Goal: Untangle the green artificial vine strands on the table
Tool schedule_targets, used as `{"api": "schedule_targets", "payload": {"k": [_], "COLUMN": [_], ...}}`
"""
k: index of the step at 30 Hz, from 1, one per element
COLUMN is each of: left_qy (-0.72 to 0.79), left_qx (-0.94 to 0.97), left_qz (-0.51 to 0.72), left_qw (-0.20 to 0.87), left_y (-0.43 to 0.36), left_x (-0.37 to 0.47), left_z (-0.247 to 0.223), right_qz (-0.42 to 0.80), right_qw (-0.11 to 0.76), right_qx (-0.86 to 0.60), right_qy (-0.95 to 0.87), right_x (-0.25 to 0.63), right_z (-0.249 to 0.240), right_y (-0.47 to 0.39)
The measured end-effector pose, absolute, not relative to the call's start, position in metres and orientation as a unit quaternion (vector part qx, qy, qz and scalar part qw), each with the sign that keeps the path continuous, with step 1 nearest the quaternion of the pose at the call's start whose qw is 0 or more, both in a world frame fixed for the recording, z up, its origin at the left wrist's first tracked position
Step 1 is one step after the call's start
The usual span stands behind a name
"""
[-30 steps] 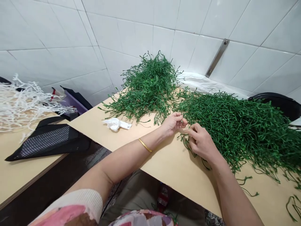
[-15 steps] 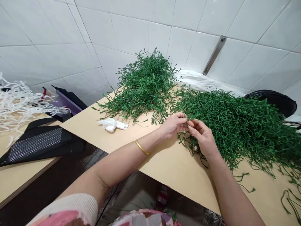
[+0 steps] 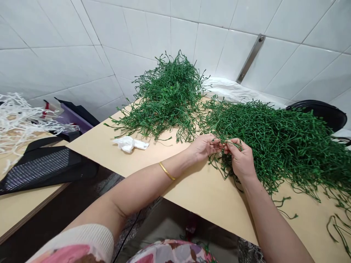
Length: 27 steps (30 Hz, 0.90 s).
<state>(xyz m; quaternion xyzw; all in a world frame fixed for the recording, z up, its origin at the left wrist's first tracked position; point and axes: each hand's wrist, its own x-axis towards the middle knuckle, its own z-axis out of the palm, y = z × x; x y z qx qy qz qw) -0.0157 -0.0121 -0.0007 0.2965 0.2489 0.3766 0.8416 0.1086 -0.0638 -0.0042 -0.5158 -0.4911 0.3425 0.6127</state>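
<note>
My left hand (image 3: 206, 146) and my right hand (image 3: 241, 157) meet at the near edge of a long heap of thin green plastic stems (image 3: 268, 138). Between my right thumb and fingers is a green stem (image 3: 236, 145), pinched near the fingertips. The fingers of my left hand are curled closed around a part of the green strands, mostly hidden by the hand itself. A second, taller pile of green stems (image 3: 172, 91) stands behind and to the left. A few loose stems dangle onto the table (image 3: 178, 182) just below my hands.
A crumpled white tissue (image 3: 128, 144) lies left of my hands. On another table at the left are white branching strands (image 3: 24, 117) and a black mesh bag (image 3: 38, 166). A black rounded object (image 3: 319, 113) sits behind the right heap. A metal bracket (image 3: 250, 58) is fixed to the tiled wall.
My right hand has shifted slightly right, and its fingers now show a green stem across them. My left hand stays nearly in place. The view has tilted a little.
</note>
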Motion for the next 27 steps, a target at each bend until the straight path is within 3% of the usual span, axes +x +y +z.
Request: {"api": "schedule_targets", "payload": {"k": [13,22,24,27], "left_qy": [0.252,0.258,0.263,0.257], "left_qx": [0.343,0.294,0.283,0.288], "left_qz": [0.313,0.324,0.336,0.347], "left_qw": [0.849,0.862,0.859,0.855], "left_y": [-0.0096,-0.0066,-0.0042,-0.0017], "left_x": [-0.0191,-0.0202,-0.0212,-0.0217], "left_z": [-0.0014,-0.0002,-0.0007,-0.0023], "right_qz": [0.290,0.277,0.243,0.214], "right_qw": [0.588,0.670,0.647,0.542], "right_qx": [-0.540,-0.534,-0.558,-0.599], "right_qy": [-0.527,-0.435,-0.458,-0.550], "right_x": [0.1052,0.1105,0.1111,0.1090], "right_z": [0.0034,0.0010,0.0013,0.0018], "right_y": [-0.0694,-0.0624,-0.0636,-0.0671]}}
